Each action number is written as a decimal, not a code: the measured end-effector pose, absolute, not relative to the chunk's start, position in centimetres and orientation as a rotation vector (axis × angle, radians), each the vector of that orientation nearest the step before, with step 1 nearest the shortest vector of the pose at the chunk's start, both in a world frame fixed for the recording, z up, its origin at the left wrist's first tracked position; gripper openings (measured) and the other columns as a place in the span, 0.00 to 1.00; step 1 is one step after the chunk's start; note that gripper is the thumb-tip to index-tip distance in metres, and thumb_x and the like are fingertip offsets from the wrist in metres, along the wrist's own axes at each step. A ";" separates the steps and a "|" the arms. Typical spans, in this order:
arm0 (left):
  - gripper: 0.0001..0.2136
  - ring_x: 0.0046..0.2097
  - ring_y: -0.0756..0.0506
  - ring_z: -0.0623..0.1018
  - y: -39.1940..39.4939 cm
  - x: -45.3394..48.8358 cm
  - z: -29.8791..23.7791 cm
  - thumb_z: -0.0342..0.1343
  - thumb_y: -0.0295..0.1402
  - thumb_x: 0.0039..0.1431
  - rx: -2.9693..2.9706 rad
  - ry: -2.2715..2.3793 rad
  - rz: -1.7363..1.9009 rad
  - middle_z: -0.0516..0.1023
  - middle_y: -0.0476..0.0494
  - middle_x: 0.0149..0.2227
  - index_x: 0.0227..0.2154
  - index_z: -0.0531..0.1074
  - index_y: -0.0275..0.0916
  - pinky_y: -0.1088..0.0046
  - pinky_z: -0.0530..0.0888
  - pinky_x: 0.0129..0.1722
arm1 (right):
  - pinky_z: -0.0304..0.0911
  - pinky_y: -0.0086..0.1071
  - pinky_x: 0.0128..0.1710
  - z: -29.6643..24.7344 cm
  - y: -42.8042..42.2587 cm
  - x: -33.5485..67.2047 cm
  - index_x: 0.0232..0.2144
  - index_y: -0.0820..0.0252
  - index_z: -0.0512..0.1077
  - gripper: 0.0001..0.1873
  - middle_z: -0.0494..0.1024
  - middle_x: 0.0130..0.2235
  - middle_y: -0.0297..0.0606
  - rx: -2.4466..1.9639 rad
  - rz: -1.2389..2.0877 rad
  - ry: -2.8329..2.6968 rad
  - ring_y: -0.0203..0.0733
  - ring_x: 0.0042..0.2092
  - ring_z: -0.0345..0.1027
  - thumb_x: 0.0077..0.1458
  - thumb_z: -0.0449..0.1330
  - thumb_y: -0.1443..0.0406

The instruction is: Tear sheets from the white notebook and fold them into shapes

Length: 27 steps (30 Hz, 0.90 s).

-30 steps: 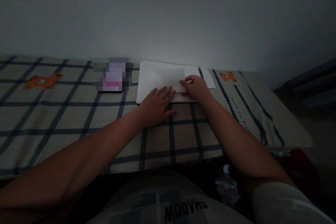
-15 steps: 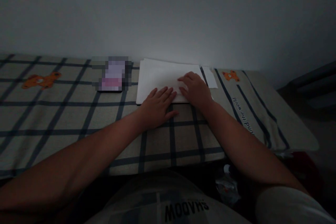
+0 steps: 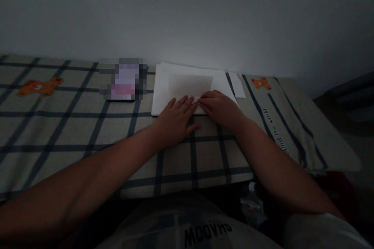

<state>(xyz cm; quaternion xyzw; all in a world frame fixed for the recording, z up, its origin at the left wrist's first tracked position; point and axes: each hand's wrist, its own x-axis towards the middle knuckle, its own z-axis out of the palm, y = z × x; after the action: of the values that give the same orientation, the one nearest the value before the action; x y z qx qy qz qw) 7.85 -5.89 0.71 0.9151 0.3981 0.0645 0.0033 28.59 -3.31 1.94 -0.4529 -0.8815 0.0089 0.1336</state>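
Observation:
A stack of white paper (image 3: 161, 95) lies near the wall, with a dark edge showing beneath its front. On it is a smaller greyish rectangle of thin paper (image 3: 190, 84), its near part hidden by my hands. My left hand (image 3: 174, 121) rests flat across the stack's front edge, fingers stretched out and thumb apart. Close to those fingertips, my right hand (image 3: 221, 108) has its thumb and forefinger pinched together at the near side of the thin paper.
A phone (image 3: 125, 79), blurred out, lies left of the stack. A white paper strip (image 3: 237, 85) sits to its right. Underneath is a checked cloth (image 3: 117, 128) with bear prints. The wall (image 3: 187, 19) stands behind. A clear plastic bottle (image 3: 253, 204) shows below the front edge.
My right hand has moved toward me and its fingers have closed into a pinch. The greyish thin paper now shows on the stack. My left hand has stayed nearly in place.

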 end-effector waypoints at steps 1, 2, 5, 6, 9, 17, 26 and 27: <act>0.34 0.72 0.34 0.56 -5.9 7.9 0.7 0.44 0.49 0.70 2.870 1.248 0.198 0.55 0.32 0.71 0.70 0.54 0.29 0.50 0.55 0.69 | 0.65 0.41 0.52 2.0 -3.4 28.6 0.43 0.63 0.80 0.16 0.80 0.45 0.47 -1.313 0.030 -2.553 0.47 0.49 0.71 0.67 0.51 0.68; 0.34 0.72 0.34 0.56 -5.9 7.9 0.8 0.44 0.49 0.70 2.872 1.247 0.193 0.55 0.32 0.72 0.70 0.54 0.29 0.50 0.55 0.69 | 0.66 0.41 0.52 2.0 -3.4 28.5 0.43 0.63 0.79 0.15 0.80 0.45 0.47 -1.314 0.034 -2.551 0.47 0.49 0.71 0.67 0.52 0.69; 0.34 0.72 0.34 0.55 -6.0 7.9 0.8 0.43 0.48 0.71 2.873 1.246 0.186 0.55 0.32 0.72 0.70 0.53 0.29 0.50 0.55 0.69 | 0.66 0.41 0.51 2.0 -3.5 28.5 0.43 0.63 0.79 0.15 0.80 0.45 0.48 -1.318 0.041 -2.543 0.48 0.49 0.71 0.66 0.52 0.70; 0.34 0.72 0.34 0.55 -6.0 7.9 0.9 0.43 0.48 0.71 2.869 1.249 0.188 0.55 0.32 0.72 0.70 0.53 0.29 0.50 0.54 0.69 | 0.66 0.41 0.51 2.0 -3.5 28.5 0.43 0.63 0.79 0.15 0.80 0.46 0.48 -1.318 0.038 -2.543 0.48 0.49 0.71 0.66 0.53 0.70; 0.34 0.72 0.34 0.55 -6.0 7.9 0.9 0.44 0.48 0.70 2.854 1.254 0.197 0.54 0.32 0.72 0.70 0.53 0.30 0.51 0.54 0.69 | 0.66 0.41 0.52 2.0 -3.5 28.4 0.43 0.65 0.79 0.15 0.80 0.47 0.49 -1.325 0.021 -2.548 0.49 0.49 0.71 0.66 0.52 0.71; 0.34 0.72 0.34 0.55 -5.9 7.8 0.9 0.44 0.50 0.69 2.847 1.251 0.218 0.54 0.31 0.72 0.70 0.53 0.31 0.51 0.54 0.69 | 0.65 0.40 0.52 2.0 -3.2 28.3 0.45 0.62 0.79 0.17 0.80 0.47 0.47 -1.340 0.011 -2.554 0.47 0.50 0.71 0.67 0.50 0.70; 0.35 0.72 0.34 0.57 -5.7 7.6 0.6 0.45 0.51 0.68 2.863 1.254 0.283 0.56 0.30 0.71 0.69 0.56 0.31 0.52 0.54 0.69 | 0.64 0.43 0.56 1.9 -2.9 28.5 0.47 0.63 0.79 0.16 0.80 0.50 0.48 -1.295 -0.038 -2.546 0.49 0.53 0.69 0.67 0.52 0.67; 0.35 0.72 0.34 0.57 -5.6 7.6 0.6 0.45 0.51 0.68 2.864 1.254 0.281 0.56 0.30 0.71 0.69 0.56 0.31 0.52 0.54 0.69 | 0.64 0.44 0.57 1.8 -2.9 28.6 0.47 0.64 0.79 0.16 0.79 0.51 0.50 -1.295 -0.038 -2.536 0.49 0.55 0.69 0.67 0.52 0.67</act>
<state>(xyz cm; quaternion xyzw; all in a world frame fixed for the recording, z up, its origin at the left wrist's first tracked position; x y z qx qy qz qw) 7.63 -5.65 0.62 0.9124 0.3995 0.0895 0.0013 28.56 -2.90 1.76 -0.4498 -0.8809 -0.0132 0.1465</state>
